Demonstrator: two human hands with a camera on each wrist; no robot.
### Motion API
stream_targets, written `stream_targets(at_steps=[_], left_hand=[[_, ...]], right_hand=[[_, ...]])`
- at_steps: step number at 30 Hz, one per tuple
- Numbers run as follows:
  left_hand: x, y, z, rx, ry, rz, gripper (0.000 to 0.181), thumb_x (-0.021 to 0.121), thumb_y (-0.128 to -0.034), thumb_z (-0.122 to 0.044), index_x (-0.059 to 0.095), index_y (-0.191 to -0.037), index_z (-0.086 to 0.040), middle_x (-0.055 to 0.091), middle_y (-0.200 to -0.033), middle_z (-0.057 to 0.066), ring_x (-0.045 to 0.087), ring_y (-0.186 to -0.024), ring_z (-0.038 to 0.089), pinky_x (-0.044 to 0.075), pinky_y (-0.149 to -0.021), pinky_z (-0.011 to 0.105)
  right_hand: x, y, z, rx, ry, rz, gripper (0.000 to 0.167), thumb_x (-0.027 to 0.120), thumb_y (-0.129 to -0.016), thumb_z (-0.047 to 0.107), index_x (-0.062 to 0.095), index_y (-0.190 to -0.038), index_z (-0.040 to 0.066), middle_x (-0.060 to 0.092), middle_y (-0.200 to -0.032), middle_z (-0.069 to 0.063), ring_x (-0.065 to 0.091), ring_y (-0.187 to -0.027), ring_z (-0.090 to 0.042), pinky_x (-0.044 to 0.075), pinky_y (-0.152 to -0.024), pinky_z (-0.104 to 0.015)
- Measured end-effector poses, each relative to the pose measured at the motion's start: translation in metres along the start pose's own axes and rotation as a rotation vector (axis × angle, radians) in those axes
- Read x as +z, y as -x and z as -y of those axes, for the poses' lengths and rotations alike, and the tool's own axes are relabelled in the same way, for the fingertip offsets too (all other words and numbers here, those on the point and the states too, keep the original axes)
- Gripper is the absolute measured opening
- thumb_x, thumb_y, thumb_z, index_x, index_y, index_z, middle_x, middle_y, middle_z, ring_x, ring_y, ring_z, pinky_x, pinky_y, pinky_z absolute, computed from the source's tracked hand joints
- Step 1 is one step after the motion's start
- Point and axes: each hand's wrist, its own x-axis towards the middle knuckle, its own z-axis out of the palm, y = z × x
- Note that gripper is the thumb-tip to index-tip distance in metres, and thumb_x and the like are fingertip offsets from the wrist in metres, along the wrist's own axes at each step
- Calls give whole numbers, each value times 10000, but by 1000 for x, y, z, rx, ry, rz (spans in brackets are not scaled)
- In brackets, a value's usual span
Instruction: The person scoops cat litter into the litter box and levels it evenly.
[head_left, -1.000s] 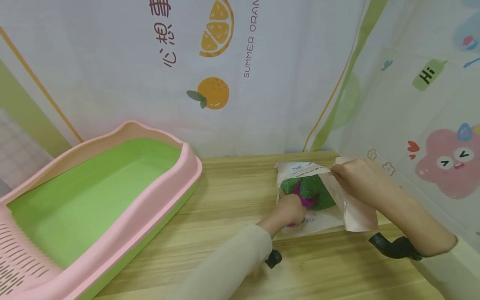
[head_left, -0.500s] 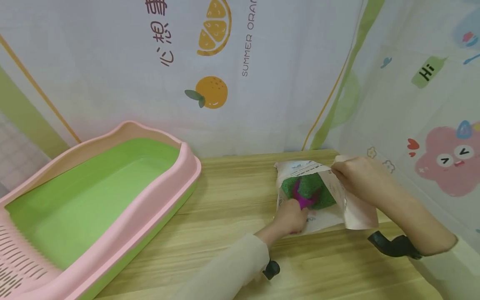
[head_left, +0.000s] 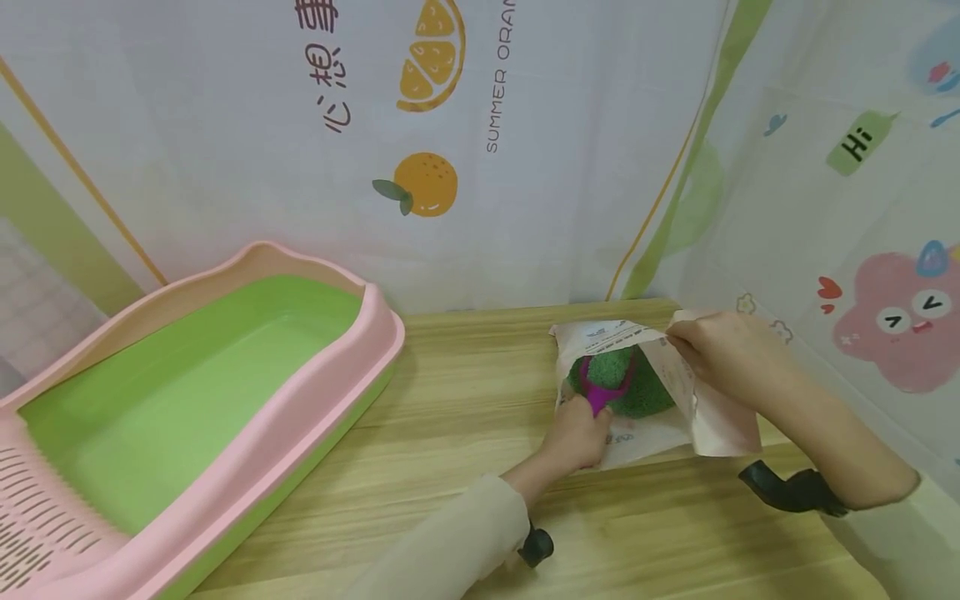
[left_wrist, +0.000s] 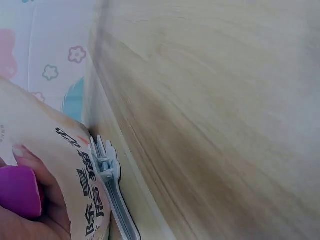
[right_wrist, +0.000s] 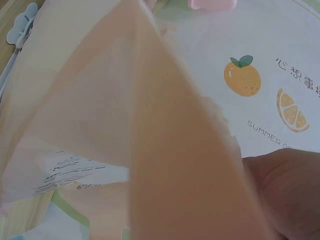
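Note:
A paper bag [head_left: 652, 450] lies on its side on the wooden table, its mouth toward the left. Green granules [head_left: 648, 396] show inside it. My left hand [head_left: 576, 433] grips the handle of a purple scoop [head_left: 597, 398], whose head is in the bag's mouth with a heap of granules on it. In the left wrist view the fingers curl round the purple handle [left_wrist: 20, 192] beside the printed bag. My right hand [head_left: 731, 354] pinches the bag's upper edge and holds the flap up; in the right wrist view the flap [right_wrist: 175, 150] covers much of the picture.
At the left stands a large litter tray with a pink rim [head_left: 375, 342] and green inside. A pale clip [left_wrist: 112, 180] lies beside the bag in the left wrist view. Printed curtains [head_left: 525, 208] hang behind and at the right.
The purple scoop has turned and tilted up, with granules now heaped in its head. My left hand has shifted slightly down and left. The right hand keeps its hold on the flap.

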Motion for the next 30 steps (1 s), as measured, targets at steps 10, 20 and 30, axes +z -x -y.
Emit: stream_targets(at_steps=[10, 20, 30], left_hand=[[-4, 13, 3, 105, -45, -15, 299, 497, -1062, -236, 435, -784, -144, 406, -622, -50, 351, -440, 68, 301, -380, 199], [-13, 35, 9, 92, 26, 25, 223, 507, -1054, -247, 514, -932, -61, 424, -583, -57, 392, -397, 58, 311, -340, 177], [-30, 54, 4, 61, 33, 55, 120, 599, -926, -118, 502, -855, -115, 461, -584, -55, 421, -414, 70, 337, -353, 176]], right_hand=[[-1, -3, 0, 60, -14, 20, 122, 696, -906, 49, 699, -790, 88, 582, -606, 32, 512, -551, -155, 426, -530, -374], [1, -8, 1, 85, -41, 7, 156, 687, -923, 62, 684, -772, 101, 533, -580, 52, 441, -549, -152, 370, -537, -343], [3, -4, -2, 92, -23, -18, 64, 706, -903, 71, 741, -849, 71, 663, -641, -20, 563, -549, -196, 434, -544, -411]])
